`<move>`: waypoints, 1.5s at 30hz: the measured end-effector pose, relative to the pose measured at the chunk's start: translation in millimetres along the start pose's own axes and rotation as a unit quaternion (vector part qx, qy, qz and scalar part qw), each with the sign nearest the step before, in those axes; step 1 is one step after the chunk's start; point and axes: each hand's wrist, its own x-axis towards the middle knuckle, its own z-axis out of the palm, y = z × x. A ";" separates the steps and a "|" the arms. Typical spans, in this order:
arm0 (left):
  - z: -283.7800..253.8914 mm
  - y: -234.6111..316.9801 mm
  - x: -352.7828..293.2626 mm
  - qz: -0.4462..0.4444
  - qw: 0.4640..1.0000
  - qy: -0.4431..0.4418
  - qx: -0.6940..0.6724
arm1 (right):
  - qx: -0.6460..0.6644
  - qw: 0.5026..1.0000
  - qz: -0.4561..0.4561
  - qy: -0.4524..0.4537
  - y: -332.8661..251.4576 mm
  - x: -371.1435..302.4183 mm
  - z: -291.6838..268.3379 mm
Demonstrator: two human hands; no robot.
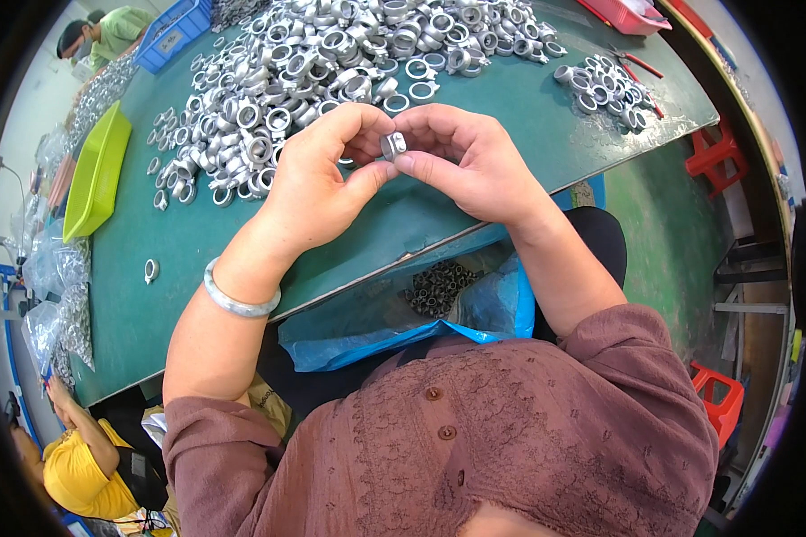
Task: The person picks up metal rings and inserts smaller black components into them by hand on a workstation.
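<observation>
Between both hands I hold one small silver metal ring clamp (393,145), with its lug side facing me. My left hand (336,170) pinches it from the left with thumb and curled fingers. From the other side, the thumb and fingertips of my right hand (466,161) close on the same clamp. My fingers cover part of its ring. Just beyond my hands spreads a large heap of similar silver ring clamps (304,67) on the green tabletop (215,233).
A smaller clamp pile (604,87) lies at right beside red-handled pliers (640,64). One clamp (151,270) sits alone at left, near a yellow-green tray (98,170). A blue bag (403,345) with dark parts lies open across my lap. Other people sit at far left and lower left.
</observation>
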 end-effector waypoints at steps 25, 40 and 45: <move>0.7 1.6 -0.1 0.009 0.999 0.000 -0.040 | 0.059 0.997 0.045 -0.021 -7.5 2.9 -6.7; 0.6 3.8 0.2 0.004 0.999 -0.006 -0.033 | 0.061 0.997 0.052 -0.016 -9.0 2.4 -6.3; 0.3 4.0 0.0 0.005 1.000 -0.008 -0.029 | 0.063 0.997 0.052 -0.017 -9.8 2.0 -6.4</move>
